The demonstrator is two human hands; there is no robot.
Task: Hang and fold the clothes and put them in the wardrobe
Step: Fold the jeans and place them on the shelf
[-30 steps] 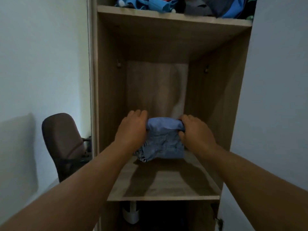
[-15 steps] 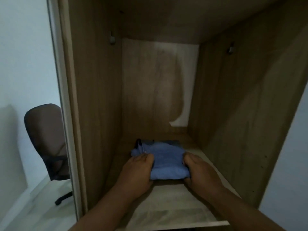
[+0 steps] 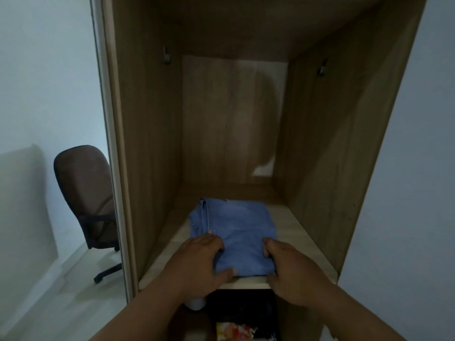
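Note:
A folded blue denim garment (image 3: 236,232) lies flat on the wooden wardrobe shelf (image 3: 296,230), close to its front edge. My left hand (image 3: 199,264) rests on the garment's near left corner, fingers laid along the left edge and thumb on top of the front edge. My right hand (image 3: 293,274) grips the near right corner, its fingers curled against the garment's right side. Nothing else lies on the shelf.
The wardrobe (image 3: 147,143) has tall wooden side walls and two small pegs high up inside. Below the shelf, a white object (image 3: 195,303) and colourful items (image 3: 234,332) sit in a dark compartment. A brown office chair (image 3: 83,183) stands left by the wall.
The garment went from being held up in front of the shelf to lying flat on it. My hands have slid back to its near corners, and my head has come closer.

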